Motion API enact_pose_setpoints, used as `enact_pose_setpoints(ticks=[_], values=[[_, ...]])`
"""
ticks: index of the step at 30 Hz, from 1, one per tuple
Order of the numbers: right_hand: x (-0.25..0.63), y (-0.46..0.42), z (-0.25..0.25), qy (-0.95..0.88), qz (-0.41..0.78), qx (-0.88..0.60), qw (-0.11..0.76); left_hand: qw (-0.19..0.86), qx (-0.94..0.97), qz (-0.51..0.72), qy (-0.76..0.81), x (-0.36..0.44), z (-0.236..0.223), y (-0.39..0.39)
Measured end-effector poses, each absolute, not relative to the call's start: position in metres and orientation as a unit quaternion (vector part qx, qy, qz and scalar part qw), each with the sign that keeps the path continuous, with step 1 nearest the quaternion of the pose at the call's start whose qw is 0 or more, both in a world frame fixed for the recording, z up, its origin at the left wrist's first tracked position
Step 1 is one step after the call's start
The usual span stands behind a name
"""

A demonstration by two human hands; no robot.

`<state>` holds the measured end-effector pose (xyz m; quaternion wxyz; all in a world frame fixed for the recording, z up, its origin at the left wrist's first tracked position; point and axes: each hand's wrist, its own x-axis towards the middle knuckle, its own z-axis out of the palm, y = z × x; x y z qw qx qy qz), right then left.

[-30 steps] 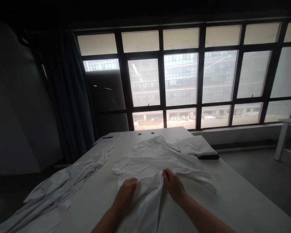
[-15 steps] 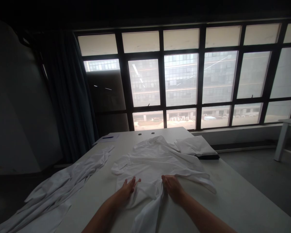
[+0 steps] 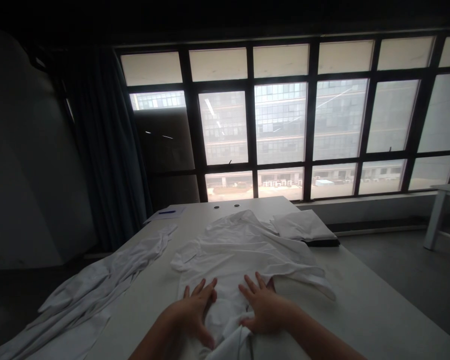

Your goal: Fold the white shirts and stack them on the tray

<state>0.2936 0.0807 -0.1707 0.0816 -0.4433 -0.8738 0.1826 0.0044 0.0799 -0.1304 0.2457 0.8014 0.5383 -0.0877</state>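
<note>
A white shirt (image 3: 243,245) lies spread on the white table (image 3: 345,300), its collar end toward the window and its lower part bunched near me. My left hand (image 3: 197,310) rests on the shirt's left side, fingers spread and thumb pointing toward me. On the lower right part lies my right hand (image 3: 264,305), its fingers also spread over the cloth. Between the two hands the fabric is wrinkled and folded up toward my body. Neither hand is closed around the cloth.
Crumpled white garments (image 3: 97,280) hang along the table's left edge. Folded white cloth (image 3: 303,225) sits on a dark item (image 3: 322,242) at the right edge. Paper with a blue pen (image 3: 167,212) lies at the far left corner. Windows stand behind the table.
My right hand has let go of the pinched cloth and opened flat on the shirt. My left hand has spread wider, and the near fabric has shifted and bunched between them.
</note>
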Motion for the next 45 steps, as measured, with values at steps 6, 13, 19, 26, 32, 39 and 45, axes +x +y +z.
enact_pose_setpoints(ticks=[6, 13, 19, 26, 32, 39, 45], values=[[0.279, 0.054, -0.167, -0.885, 0.167, -0.429, 0.068, 0.24, 0.808, -0.064, 0.534, 0.001, -0.111, 0.068], [0.276, 0.034, -0.114, -0.886, 0.123, -0.438, 0.085, 0.135, 0.791, 0.026, 0.596, 0.004, -0.102, 0.069], [0.299, 0.072, -0.099, -0.854, 0.108, -0.483, 0.161, 0.114, 0.843, 0.099, 0.516, 0.007, -0.136, 0.081], [0.34, 0.096, -0.113, -0.783, 0.161, -0.601, 0.011, 0.178, 0.804, -0.049, 0.565, -0.008, -0.134, 0.084], [0.383, 0.117, -0.098, -0.721, 0.23, -0.653, -0.034, 0.205, 0.753, -0.126, 0.613, -0.012, -0.12, 0.076], [0.432, 0.127, -0.1, -0.654, 0.273, -0.702, -0.071, 0.206, 0.738, -0.076, 0.637, -0.033, -0.114, 0.077], [0.437, 0.129, -0.109, -0.658, 0.227, -0.714, -0.069, 0.177, 0.708, -0.055, 0.682, -0.056, -0.113, 0.087]])
